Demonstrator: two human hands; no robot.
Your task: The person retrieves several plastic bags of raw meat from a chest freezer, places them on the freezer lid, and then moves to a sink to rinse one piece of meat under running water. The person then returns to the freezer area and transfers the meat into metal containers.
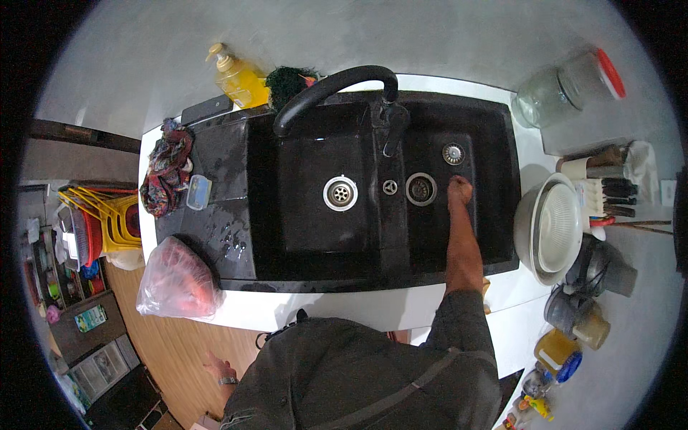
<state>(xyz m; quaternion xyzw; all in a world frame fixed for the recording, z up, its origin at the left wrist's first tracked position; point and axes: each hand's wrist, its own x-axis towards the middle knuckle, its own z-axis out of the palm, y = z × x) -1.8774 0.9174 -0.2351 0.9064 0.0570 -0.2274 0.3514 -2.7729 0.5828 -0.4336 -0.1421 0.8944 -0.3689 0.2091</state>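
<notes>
My right hand point(460, 189) is down in the smaller right basin point(486, 226) of a black double-bowl sink, its fingers curled in. Nothing shows in it, though its underside is hidden. Just beyond the knuckles lies a round metal sink strainer point(453, 153). A drain opening with a metal ring point(421, 189) is to the left of this hand. My left hand point(219, 366) hangs low beside my body over the wooden floor, fingers apart and holding nothing. Closest to it on the counter edge is a clear plastic bag point(177, 279) with reddish contents.
A black faucet point(333, 88) arches over the larger left basin point(312, 231). On the wet drainboard point(220, 231) are a small plastic container point(199, 192) and a crumpled cloth point(167, 169). A yellow soap bottle point(240, 80) stands behind. Nested bowls point(548, 228) and a glass jar point(548, 97) flank the right side.
</notes>
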